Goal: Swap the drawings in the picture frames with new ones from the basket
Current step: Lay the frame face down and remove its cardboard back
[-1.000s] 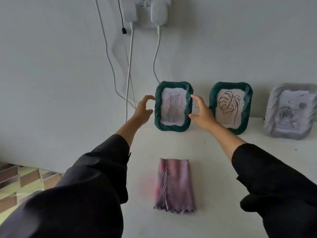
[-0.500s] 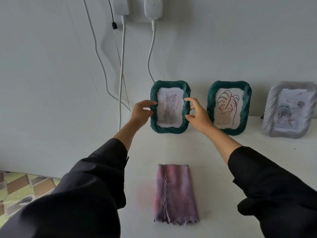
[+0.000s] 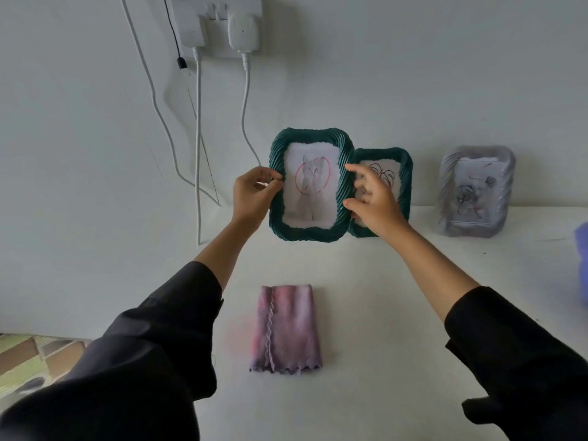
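Frame, green, rope-pattern rim [image 3: 311, 232], held upright at the centre of the picture; a cat drawing [image 3: 310, 189] with a red ring is shown inside it. Its left rim is gripped by the left hand [image 3: 253, 197], fingers curled round the edge. Its right rim is pinched by the right hand [image 3: 377, 205] between forefinger above and thumb below, the other fingers spread behind. Whether its base touches the table [image 3: 397, 297] cannot be told.

Second green frame [image 3: 404, 183], leaf drawing, stood against the wall just right of centre; its left side is overlapped by the held frame and the right hand.

Grey frame [image 3: 445, 189], blurred drawing, stood at the right, apart from the green pair.

Cloth, pink, folded [image 3: 286, 329], laid flat on the white table at lower centre, below the held frame.

Wall socket [image 3: 219, 23] with two white plugs, top centre-left; white cables [image 3: 199, 138] are hung down the wall from it.

Blue object [image 3: 582, 262], cut off by the right edge, kind not made out.

Dark sleeves [image 3: 152, 345] are worn on both arms
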### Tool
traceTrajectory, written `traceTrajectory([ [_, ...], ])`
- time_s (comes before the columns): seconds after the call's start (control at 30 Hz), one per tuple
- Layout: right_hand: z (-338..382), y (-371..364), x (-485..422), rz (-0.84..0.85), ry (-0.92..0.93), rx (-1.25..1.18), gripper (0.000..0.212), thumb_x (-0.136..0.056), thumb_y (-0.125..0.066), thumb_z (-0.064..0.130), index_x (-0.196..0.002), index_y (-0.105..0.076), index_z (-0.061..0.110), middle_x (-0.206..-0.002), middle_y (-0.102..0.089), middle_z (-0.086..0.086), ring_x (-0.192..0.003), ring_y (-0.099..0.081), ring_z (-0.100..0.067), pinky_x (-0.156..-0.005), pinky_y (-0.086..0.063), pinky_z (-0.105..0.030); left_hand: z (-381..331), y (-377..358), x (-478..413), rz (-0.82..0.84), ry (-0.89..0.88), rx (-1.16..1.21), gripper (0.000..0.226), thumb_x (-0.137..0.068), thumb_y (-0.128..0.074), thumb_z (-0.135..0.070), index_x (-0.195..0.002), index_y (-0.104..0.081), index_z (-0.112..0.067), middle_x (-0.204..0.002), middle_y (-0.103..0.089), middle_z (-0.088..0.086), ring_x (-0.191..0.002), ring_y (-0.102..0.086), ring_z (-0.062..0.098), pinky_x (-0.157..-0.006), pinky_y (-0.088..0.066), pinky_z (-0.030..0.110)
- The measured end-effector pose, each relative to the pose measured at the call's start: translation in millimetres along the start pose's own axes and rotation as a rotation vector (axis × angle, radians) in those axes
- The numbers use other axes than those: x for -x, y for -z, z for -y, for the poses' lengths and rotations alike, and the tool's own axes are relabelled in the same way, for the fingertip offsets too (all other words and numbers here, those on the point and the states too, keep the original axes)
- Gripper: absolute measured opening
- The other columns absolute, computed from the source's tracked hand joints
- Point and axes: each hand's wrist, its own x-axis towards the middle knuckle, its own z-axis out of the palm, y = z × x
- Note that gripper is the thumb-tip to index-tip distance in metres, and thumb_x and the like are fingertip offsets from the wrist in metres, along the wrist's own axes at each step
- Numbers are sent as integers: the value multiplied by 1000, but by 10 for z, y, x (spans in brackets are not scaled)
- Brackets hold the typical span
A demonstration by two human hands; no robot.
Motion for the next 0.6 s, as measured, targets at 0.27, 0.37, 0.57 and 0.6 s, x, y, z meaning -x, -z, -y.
traceTrajectory([
  [0.27,-40,990,666,21,-106,-160,57,-80,-61,-10,-120,-52,29,-96,-57,-7,-70,-60,-11,-65,-57,-21,-209,-672,629,157,48,58,28,-81,-60,5,-68,-63,-20,-69,-61,-4,-54,-55,-5,-57,-47,9],
  [0.37,-41,1373,868,75,-146,-134,56,-79,-63,-10,-120,-53,27,-96,-57,-5,-76,-59,-16,-67,-56,-19,-223,-934,879,249,119,51,25,-81,-63,4,-69,-64,-18,-68,-63,-6,-54,-56,-4,-59,-47,12],
  [0.57,53,1915,1127,101,-195,-31,56,-77,-66,-6,-121,-53,27,-97,-57,3,-86,-56,-6,-88,-49,-25,-394,-1481,1348,544,376,-61,12,-87,-61,-7,-82,-60,-17,-79,-64,5,-55,-62,5,-55,-39,15],
  [0.6,96,1953,1137,119,-198,8,55,-77,-67,-6,-123,-54,22,-102,-60,1,-92,-56,-7,-90,-46,-26,-445,-1551,1407,601,441,-99,8,-89,-61,-11,-86,-61,-19,-86,-65,6,-61,-63,10,-60,-39,20],
])
